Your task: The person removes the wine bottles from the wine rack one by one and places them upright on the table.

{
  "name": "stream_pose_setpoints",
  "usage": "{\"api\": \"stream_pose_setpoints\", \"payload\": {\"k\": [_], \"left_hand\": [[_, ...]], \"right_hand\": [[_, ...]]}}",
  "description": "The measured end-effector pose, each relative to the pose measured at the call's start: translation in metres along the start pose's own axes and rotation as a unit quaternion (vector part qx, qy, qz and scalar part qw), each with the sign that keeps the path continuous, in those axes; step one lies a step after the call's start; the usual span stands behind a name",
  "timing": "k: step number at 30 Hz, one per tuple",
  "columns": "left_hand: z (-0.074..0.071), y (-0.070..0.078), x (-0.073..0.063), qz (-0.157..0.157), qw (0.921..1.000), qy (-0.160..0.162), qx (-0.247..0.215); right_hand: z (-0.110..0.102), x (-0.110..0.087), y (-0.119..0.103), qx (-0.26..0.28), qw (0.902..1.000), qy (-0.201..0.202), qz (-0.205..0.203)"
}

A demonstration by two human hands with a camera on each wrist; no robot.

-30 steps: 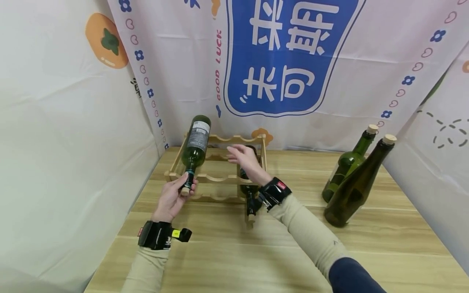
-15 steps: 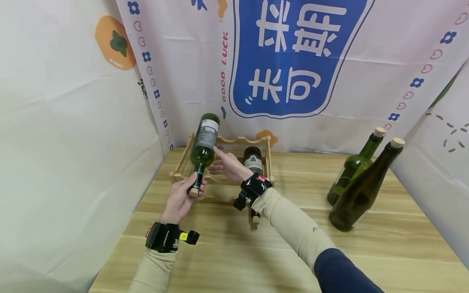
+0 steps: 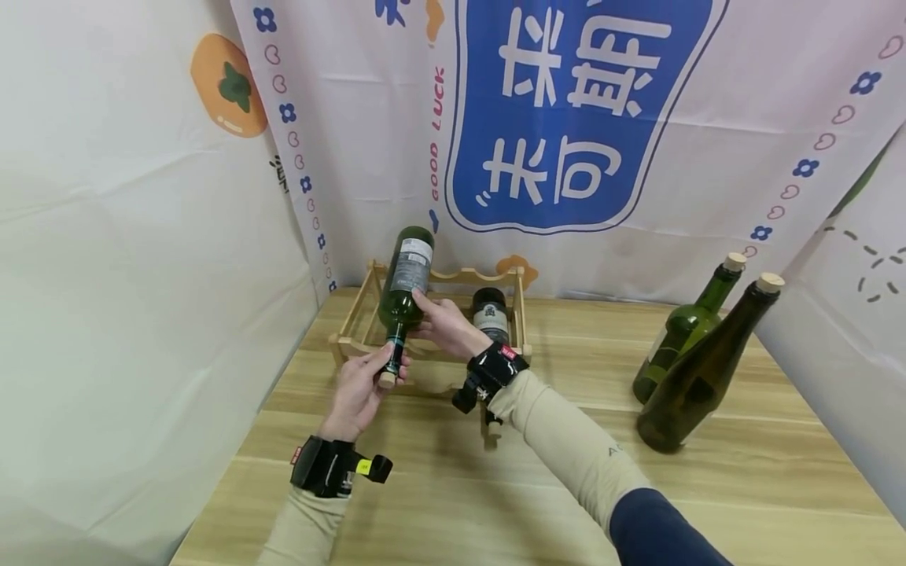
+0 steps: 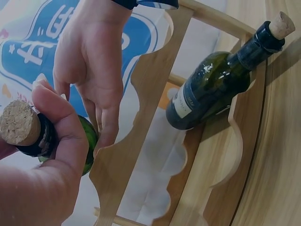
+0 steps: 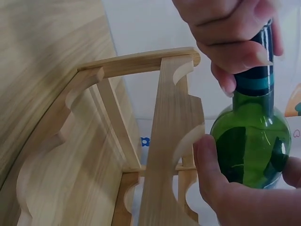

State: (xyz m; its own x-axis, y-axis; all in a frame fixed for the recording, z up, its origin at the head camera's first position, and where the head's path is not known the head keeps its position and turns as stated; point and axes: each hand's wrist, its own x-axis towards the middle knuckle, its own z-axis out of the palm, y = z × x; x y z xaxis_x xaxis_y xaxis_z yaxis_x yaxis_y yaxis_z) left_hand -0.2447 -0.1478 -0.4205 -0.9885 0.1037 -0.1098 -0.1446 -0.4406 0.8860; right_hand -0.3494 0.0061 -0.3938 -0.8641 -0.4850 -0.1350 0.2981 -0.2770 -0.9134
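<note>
A green wine bottle (image 3: 410,271) with a cork and a grey label is tilted above the left part of a wooden wine rack (image 5: 162,132), base up and away, neck toward me. My left hand (image 3: 357,393) grips its neck just below the cork (image 4: 19,123). Lower down the body, my right hand (image 3: 449,326) holds the bottle at its shoulder, thumb on one side and fingers on the other. A second, dark wine bottle (image 4: 207,89) lies in the rack's lower tier at the right, its corked neck pointing out to the front.
Two corked bottles stand on the table's right side: a green bottle (image 3: 683,338) behind and a taller brown bottle (image 3: 701,373) in front. A printed cloth (image 3: 382,141) hangs behind the rack. The wooden table (image 3: 566,487) extends in front.
My right hand has come left from over the second bottle and taken hold of the green bottle's shoulder. The bottle and left hand have shifted slightly right, lately a little lower.
</note>
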Motion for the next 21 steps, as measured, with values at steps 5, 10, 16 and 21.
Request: {"api": "stream_pose_setpoints", "payload": {"k": [5,10,16,21], "left_hand": [[0.005,-0.003,-0.001,0.008,0.9999,-0.004,-0.006],[0.012,-0.006,-0.003,0.011,0.9998,-0.014,0.002],[0.02,-0.008,-0.005,0.012,0.9998,-0.014,0.01],[0.028,-0.009,-0.005,0.014,0.9994,-0.023,0.023]], "right_hand": [[-0.003,-0.007,-0.003,-0.013,0.9998,0.009,-0.014],[-0.008,-0.012,-0.003,-0.021,0.9994,0.025,-0.011],[-0.014,-0.018,-0.004,-0.029,0.9989,0.032,-0.016],[-0.019,-0.023,-0.008,-0.022,0.9988,0.038,-0.019]]}}
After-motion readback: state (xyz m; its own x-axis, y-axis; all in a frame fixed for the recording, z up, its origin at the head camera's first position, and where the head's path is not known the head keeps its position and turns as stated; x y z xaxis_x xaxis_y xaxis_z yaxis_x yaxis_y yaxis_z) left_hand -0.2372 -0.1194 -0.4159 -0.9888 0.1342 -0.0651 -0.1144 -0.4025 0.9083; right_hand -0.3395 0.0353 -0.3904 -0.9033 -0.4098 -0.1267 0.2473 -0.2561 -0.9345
